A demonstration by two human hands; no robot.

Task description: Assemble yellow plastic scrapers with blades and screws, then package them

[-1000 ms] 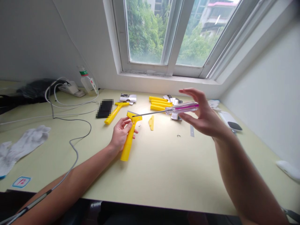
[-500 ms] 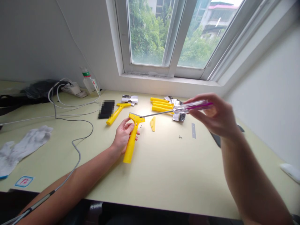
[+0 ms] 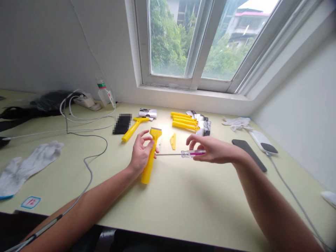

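Note:
My left hand [image 3: 141, 151] is closed round the neck of a yellow scraper [image 3: 148, 164], its head tilted up with a metal edge at the top. In my right hand [image 3: 207, 148] is a screwdriver [image 3: 187, 154] with a clear and purple handle. Its shaft points left and its tip ends beside the scraper's handle, near my left fingertips; whether it touches cannot be made out. A loose yellow plate [image 3: 173, 141] lies on the table between the hands. Small metal bits [image 3: 160, 144] rest just right of the scraper's head.
Behind lie several yellow handles [image 3: 183, 120] by printed packets [image 3: 204, 126], and another yellow scraper [image 3: 133, 129] beside a black pixelated item [image 3: 123, 123]. A phone [image 3: 249, 154] and a white device [image 3: 263, 141] are at right. Cables [image 3: 86, 161] and a white glove [image 3: 31, 164] are at left.
My right hand has lowered and moved left with the screwdriver, whose tip has left the scraper's head and dropped beside the handle. The scraper's head has turned in my left hand.

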